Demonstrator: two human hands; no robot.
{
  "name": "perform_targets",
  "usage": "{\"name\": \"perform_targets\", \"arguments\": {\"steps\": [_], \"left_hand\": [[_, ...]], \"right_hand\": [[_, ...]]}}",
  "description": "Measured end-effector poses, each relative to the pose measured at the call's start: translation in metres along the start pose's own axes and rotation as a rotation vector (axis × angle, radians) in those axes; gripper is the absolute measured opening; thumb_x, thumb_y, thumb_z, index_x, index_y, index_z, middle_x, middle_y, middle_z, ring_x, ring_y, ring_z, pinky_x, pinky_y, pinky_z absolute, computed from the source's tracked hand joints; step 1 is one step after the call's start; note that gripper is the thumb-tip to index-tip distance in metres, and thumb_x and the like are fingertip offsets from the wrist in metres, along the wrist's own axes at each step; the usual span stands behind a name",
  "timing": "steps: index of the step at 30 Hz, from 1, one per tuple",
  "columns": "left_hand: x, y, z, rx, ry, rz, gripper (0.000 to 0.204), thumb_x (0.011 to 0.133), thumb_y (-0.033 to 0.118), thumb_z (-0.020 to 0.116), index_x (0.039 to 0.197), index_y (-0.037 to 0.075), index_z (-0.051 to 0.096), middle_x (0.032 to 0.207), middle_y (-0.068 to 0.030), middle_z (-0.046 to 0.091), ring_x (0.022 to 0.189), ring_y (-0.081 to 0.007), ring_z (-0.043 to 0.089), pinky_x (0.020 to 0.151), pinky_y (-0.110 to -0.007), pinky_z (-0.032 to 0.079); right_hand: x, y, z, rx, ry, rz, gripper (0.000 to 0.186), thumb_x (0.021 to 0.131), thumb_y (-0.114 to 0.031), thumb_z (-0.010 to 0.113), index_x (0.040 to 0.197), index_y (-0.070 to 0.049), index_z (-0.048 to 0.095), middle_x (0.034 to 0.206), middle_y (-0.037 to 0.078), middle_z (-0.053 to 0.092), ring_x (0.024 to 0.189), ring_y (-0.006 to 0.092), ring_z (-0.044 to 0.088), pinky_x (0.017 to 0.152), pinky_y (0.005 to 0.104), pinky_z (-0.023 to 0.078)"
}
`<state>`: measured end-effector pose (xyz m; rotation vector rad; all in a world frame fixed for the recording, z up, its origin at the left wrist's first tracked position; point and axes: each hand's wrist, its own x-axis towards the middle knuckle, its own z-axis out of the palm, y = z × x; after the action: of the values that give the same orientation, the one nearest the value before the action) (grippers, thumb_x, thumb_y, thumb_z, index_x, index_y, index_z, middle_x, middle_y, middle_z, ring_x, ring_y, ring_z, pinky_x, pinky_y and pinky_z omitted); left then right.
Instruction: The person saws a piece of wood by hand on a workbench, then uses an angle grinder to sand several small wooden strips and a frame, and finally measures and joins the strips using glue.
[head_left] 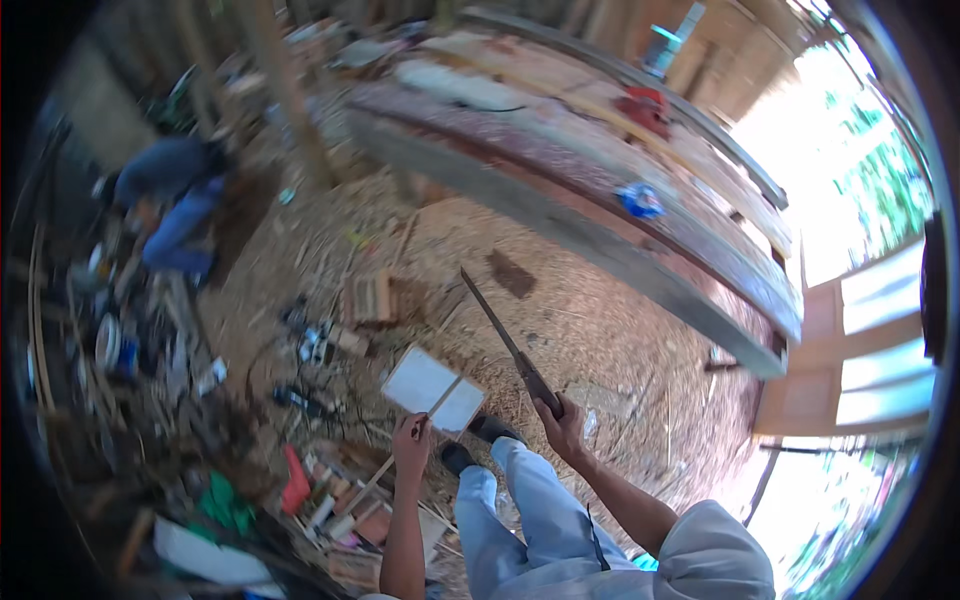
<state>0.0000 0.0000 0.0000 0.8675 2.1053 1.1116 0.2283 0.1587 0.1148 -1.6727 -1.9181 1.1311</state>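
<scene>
Machete (500,325) long dark blade, right hand (562,425) | thin stick (425,425), left hand (411,440)

Single view only: a wide fisheye camera worn on the person's head, facing steeply down and forward. The forearms enter from the lower edge, with the left hand (411,440) and right hand (562,425) close beneath the lens. The sawdust-covered ground (560,310) fills the centre, farther off. A long plank bench (600,190) bends across the upper right, curved by the lens toward the dark rim.
</scene>
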Motion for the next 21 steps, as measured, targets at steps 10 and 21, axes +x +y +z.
{"name": "perform_targets", "arguments": {"steps": [10,21], "left_hand": [[0.068,0.149,0.133,0.223,-0.576,0.234,0.02,0.087,0.012,0.064,0.105,0.003,0.064,0.099,-0.0147,0.061,0.085,-0.0287,0.061,0.074,-0.04,0.051],[0.166,0.36,0.422,0.197,-0.712,0.699,0.014,0.087,0.016,0.062,0.092,0.004,0.066,0.084,-0.0125,0.062,0.081,-0.0299,0.062,0.069,-0.04,0.049]], "right_hand": [[-0.037,0.065,-0.132,0.504,0.546,0.327,0.029,0.085,-0.027,0.065,0.082,0.002,0.066,0.06,0.002,0.056,0.054,0.0093,0.05,0.05,0.0295,0.04],[0.064,0.175,-0.289,0.593,0.703,0.62,0.029,0.084,-0.025,0.064,0.071,0.0,0.061,0.057,-0.002,0.052,0.05,0.0058,0.046,0.045,0.0253,0.036]]}}
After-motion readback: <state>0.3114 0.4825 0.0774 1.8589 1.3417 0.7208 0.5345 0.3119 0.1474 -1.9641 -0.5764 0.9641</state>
